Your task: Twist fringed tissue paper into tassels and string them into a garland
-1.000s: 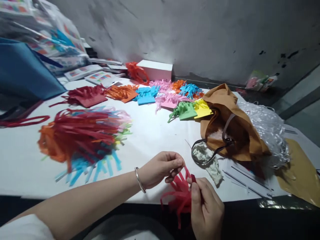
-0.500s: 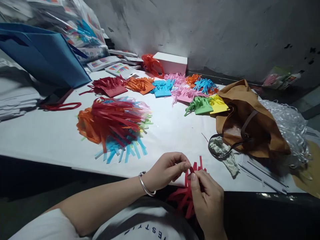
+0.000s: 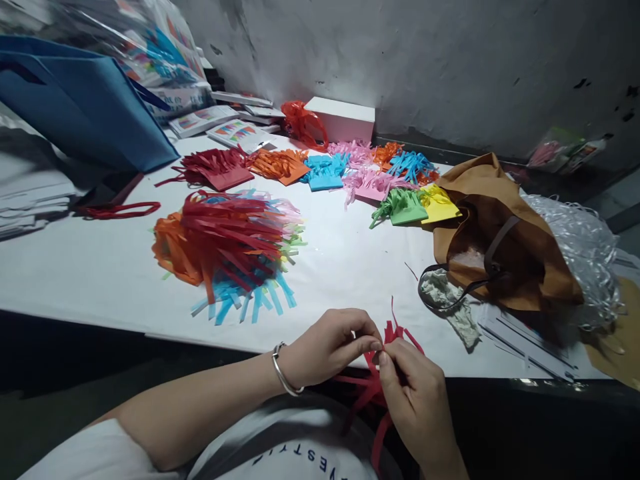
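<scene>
At the table's front edge, my left hand (image 3: 345, 343) and my right hand (image 3: 413, 383) meet with fingertips pinched on a red paper tassel (image 3: 371, 387). Its strips spread above and below my fingers, some hanging past the edge towards my lap. The exact spot gripped is mostly hidden by my thumbs and forefingers. A silver bangle (image 3: 285, 373) circles my left wrist. To the left on the table lies a heap of finished-looking tassels (image 3: 227, 243) in red, orange, blue, pink and green.
Fringed paper bundles (image 3: 325, 175) in several colours line the back of the white table (image 3: 345, 267). A brown bag (image 3: 540, 267) stands at right beside crumpled cloth (image 3: 453, 310) and clear plastic string (image 3: 575, 247). A blue bag (image 3: 95, 100) leans at left; a white box (image 3: 345, 120) sits by the wall.
My fingertips have closed nearer together over the red paper, hiding the piece that showed between them. The strips of the tassel have shifted and splayed. The view has moved slightly.
</scene>
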{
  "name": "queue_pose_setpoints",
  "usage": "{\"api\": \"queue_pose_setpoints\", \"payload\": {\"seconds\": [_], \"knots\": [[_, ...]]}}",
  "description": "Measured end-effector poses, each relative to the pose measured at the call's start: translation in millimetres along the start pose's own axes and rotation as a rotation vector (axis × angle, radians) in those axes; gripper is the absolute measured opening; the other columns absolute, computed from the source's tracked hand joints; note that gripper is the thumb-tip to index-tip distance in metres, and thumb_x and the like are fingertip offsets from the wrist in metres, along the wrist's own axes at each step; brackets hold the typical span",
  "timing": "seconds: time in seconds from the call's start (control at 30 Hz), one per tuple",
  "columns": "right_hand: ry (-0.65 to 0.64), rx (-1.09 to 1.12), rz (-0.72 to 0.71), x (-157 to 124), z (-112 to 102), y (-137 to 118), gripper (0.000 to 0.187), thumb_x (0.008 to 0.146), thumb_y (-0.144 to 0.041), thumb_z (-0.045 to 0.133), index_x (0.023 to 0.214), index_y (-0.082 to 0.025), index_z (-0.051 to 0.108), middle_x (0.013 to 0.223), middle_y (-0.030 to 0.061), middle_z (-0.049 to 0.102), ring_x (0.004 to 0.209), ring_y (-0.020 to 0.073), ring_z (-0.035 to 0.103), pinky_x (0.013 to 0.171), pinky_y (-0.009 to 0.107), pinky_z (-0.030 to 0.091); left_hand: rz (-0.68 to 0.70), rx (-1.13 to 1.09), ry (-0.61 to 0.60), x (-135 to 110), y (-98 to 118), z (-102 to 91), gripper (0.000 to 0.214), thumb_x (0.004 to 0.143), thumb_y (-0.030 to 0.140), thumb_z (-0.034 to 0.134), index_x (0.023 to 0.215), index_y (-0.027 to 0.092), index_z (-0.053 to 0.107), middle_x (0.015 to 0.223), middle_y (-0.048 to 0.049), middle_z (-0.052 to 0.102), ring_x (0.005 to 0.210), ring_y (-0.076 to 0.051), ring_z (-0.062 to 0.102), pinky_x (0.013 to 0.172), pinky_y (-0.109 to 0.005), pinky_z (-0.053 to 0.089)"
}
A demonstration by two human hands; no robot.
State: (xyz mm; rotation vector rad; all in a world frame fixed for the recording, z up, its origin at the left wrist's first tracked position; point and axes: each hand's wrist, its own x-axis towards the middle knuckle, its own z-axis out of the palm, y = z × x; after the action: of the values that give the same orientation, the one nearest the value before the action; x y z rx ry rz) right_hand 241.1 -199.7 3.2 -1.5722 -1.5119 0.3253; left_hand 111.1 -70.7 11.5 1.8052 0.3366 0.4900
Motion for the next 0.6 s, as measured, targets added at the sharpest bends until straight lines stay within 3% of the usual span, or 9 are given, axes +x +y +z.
{"api": "queue_pose_setpoints", "payload": {"seconds": [0.23,0.3,0.47,0.6], "knots": [[-0.036,-0.034,0.005,-1,2,7,0.024,0.099,-0.017,0.041,0.079,-0.02,0.054,0.071,-0.0001,0.054,0.065,0.0131,0.053,0.06,0.025,0.038,-0.203,-0.242,-0.068,-1,-8,-2.3,0.033,0.092,0.043,0.061,0.089,0.011,0.069,0.067,0.0004,0.06,0.047,-0.006,0.045,0.046,-0.017,0.038],[-0.027,-0.059,-0.007,-2,3,8,0.023,0.099,-0.016,0.041,0.081,-0.02,0.055,0.072,0.0006,0.055,0.066,0.014,0.054,0.061,0.025,0.039,-0.174,-0.209,-0.063,-1,-9,-3.1,0.032,0.092,0.042,0.061,0.087,0.012,0.071,0.066,-0.0002,0.061,0.051,-0.007,0.049,0.049,-0.018,0.04],[-0.034,-0.083,-0.013,-2,8,10,0.022,0.099,-0.015,0.041,0.085,-0.02,0.058,0.075,0.0017,0.058,0.068,0.0152,0.055,0.063,0.026,0.04,-0.007,-0.016,0.029,-1,-10,-4.2,0.021,0.091,0.03,0.063,0.09,0.014,0.076,0.085,-0.0078,0.07,0.076,-0.014,0.063,0.071,-0.023,0.05],[-0.01,-0.072,0.007,-2,10,11,0.023,0.099,-0.016,0.041,0.082,-0.02,0.056,0.073,0.0011,0.056,0.066,0.0149,0.053,0.061,0.026,0.039,-0.22,-0.218,0.081,-2,-13,-3.4,0.022,0.084,0.034,0.071,0.089,0.012,0.072,0.075,-0.0047,0.068,0.059,-0.011,0.06,0.054,-0.02,0.049]]}}
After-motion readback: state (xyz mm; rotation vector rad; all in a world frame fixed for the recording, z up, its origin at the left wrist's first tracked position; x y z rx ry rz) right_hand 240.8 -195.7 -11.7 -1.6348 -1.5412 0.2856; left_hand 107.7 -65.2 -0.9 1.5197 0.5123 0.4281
